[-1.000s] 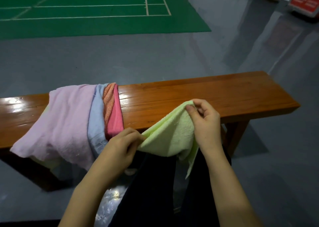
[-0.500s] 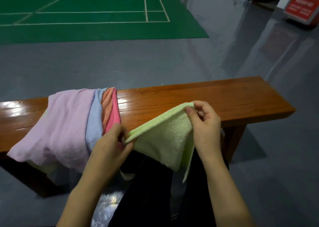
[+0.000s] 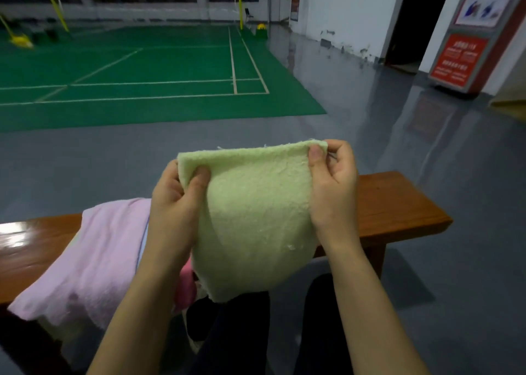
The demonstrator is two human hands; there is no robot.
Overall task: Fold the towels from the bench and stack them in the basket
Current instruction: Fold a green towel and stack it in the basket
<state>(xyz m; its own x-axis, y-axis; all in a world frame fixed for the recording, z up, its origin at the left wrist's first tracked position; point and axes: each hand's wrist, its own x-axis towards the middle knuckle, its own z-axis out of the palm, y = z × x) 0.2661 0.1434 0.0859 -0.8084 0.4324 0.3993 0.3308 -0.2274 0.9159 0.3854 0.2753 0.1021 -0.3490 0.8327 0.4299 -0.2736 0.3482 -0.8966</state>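
Observation:
A light green towel [image 3: 256, 218] hangs upright in front of me, above the wooden bench [image 3: 398, 206]. My left hand [image 3: 173, 203] pinches its upper left corner, thumb on the near face. My right hand [image 3: 333, 186] pinches the upper right corner. The towel's lower edge dangles over my dark trousers. A pile of towels lies draped over the bench at the left, with a pink towel [image 3: 96, 255] on top and a bright pink one [image 3: 186, 283] peeking out behind my left forearm. No basket is in view.
Grey glossy floor [image 3: 427, 303] surrounds the bench. A green badminton court [image 3: 142, 84] with a net lies beyond. A red sign board [image 3: 458, 58] and a dark doorway [image 3: 410, 18] stand at the right.
Both hands have lifted the green towel up off the bench edge and spread it taut between its top corners. My view has tilted upward, showing the court and walls.

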